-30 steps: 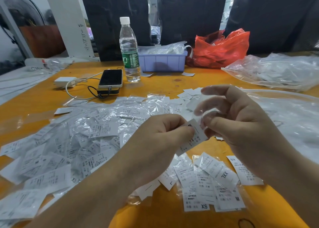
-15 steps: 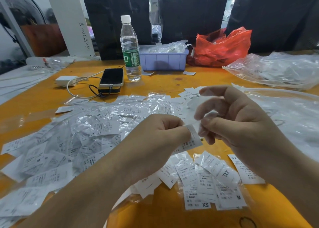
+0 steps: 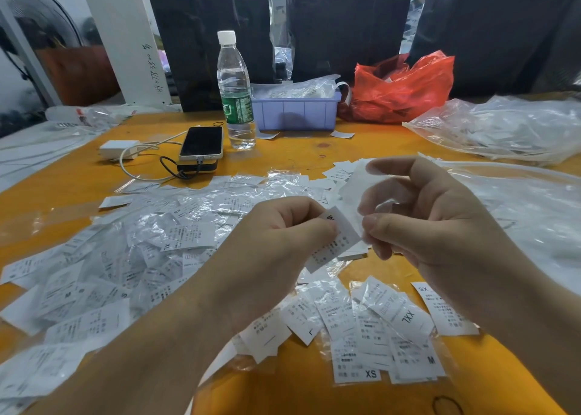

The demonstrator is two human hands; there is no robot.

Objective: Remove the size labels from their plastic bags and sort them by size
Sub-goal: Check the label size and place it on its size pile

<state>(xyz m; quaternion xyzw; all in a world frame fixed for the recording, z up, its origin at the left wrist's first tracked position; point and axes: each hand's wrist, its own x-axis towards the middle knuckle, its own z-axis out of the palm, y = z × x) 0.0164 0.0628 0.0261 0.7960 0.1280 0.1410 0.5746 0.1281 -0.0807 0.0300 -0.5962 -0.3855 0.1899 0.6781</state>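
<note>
Step in hand: extraction. Left hand (image 3: 276,251) pinches a size label (image 3: 338,240) above the middle of the surface (image 3: 283,156); right hand (image 3: 434,219) pinches its plastic bag (image 3: 355,191), label partly out. Next move likely calls for pulling the two apart, then reading the size. Versus 0.5 s ago: both grips unchanged, label drawn slightly further from the bag.

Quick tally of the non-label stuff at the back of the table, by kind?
Clear plastic water bottle with white cap: 1
Black-screened smartphone: 1
White charger block: 1
Lavender plastic bin: 1
Red plastic bag: 1
Total: 5
</note>
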